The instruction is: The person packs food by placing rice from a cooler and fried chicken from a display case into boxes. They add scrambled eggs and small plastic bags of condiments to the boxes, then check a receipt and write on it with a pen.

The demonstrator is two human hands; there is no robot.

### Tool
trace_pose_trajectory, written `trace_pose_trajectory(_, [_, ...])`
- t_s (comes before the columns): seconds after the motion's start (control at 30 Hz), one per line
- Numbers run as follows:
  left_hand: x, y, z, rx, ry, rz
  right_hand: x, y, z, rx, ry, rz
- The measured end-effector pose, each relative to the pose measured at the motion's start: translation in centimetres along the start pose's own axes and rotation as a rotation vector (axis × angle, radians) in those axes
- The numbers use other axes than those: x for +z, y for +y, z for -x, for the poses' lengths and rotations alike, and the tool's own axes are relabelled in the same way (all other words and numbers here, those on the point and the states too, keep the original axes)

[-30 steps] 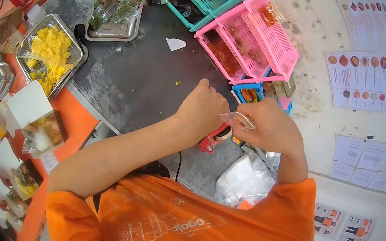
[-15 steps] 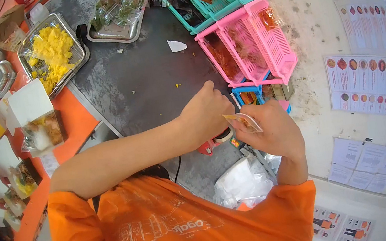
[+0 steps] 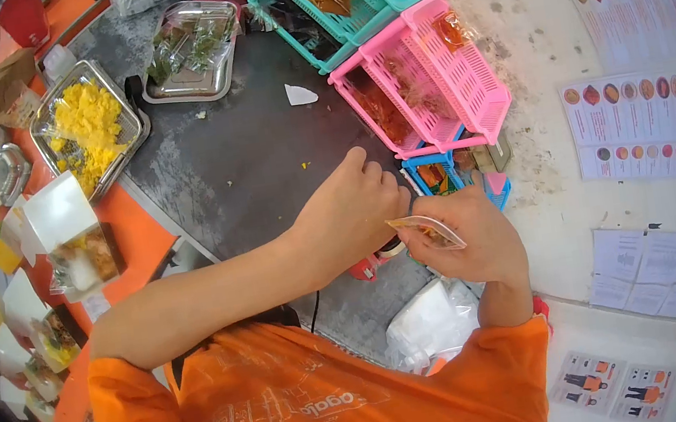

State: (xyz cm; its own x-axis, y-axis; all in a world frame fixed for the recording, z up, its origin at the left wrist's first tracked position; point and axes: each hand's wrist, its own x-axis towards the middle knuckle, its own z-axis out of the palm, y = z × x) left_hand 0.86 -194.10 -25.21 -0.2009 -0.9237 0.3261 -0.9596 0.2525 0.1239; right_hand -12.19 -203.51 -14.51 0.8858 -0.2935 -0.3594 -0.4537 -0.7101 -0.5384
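My right hand (image 3: 480, 234) is closed around a small clear plastic packet (image 3: 431, 231), with something yellowish-orange inside. Its open-looking edge faces up toward me. Beside it, my left hand (image 3: 355, 208) is curled into a fist with the knuckles up, close to the packet; what its fingers hold, if anything, is hidden. Under the left wrist a red object with a dark, round part (image 3: 364, 269) shows in part, and a black cord runs down near it.
Pink baskets (image 3: 498, 93) and teal baskets (image 3: 347, 28) with packets stand along the wall, a blue basket (image 3: 498, 195) near my right hand. Left are a tray (image 3: 41, 136) of yellow food, a lidded tray (image 3: 230, 69) of greens and open food boxes (image 3: 57, 211). White plastic bags (image 3: 432, 323) lie by my waist.
The view has shifted slightly. My left fist has come a little lower and nearer my right hand, covering more of the red object; the packet stays in my right hand.
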Motion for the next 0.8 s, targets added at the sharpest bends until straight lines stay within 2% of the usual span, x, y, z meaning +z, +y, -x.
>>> trace_pose_trajectory(0.3, [0.3,0.8,-0.4,-0.002,-0.027,0.008,0.2,-0.2,0.7,-0.137,0.04,0.157])
trace_pose_trajectory(0.6, [0.0,1.2,-0.2,0.005,-0.016,-0.008,0.0,-0.4,1.2,-0.12,-0.013,0.207])
trace_pose_trajectory(0.8, [0.3,1.4,-0.2,0.022,0.024,0.0,0.2,-0.4,1.3,-0.149,0.034,0.201])
